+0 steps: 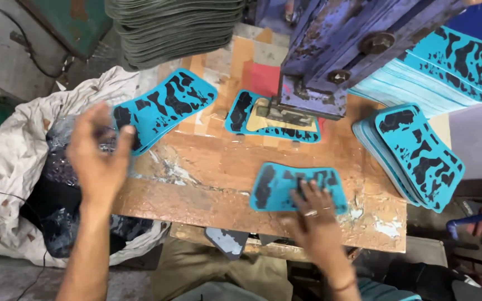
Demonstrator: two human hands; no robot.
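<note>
Worn wooden surface (207,173), orange-brown with flaked paint, fills the middle of the view. Purple press machine (336,50), chipped and rusted, leans in from the top right, its metal foot resting on a turquoise sheet with black blotches (274,120) that has a yellow piece on top. White cloth sack (18,161), crumpled, hangs off the left edge and holds dark scrap pieces (57,206). Grey stack of flat sheets (168,28) stands at the top, behind the surface. Pale turquoise stack (442,72) lies at the top right, its top sheet printed with black blotches. Second turquoise stack (414,156), fanned and tilted, sits at the right edge. Small pile of turquoise sheets (165,106) lies at the left of the surface, angled, overhanging the sack. Single turquoise sheet (297,187) with black patches lies flat near the front edge, apart from the others. Left hand (99,153), blurred, is open and holds nothing, fingers spread, palm down, raised above the sack beside the small pile; whether it touches that pile cannot be told. Right hand (313,220), with rings, is flat and unclenched, fingertips pressed on the single sheet's near edge, forearm coming up from the bottom.
</note>
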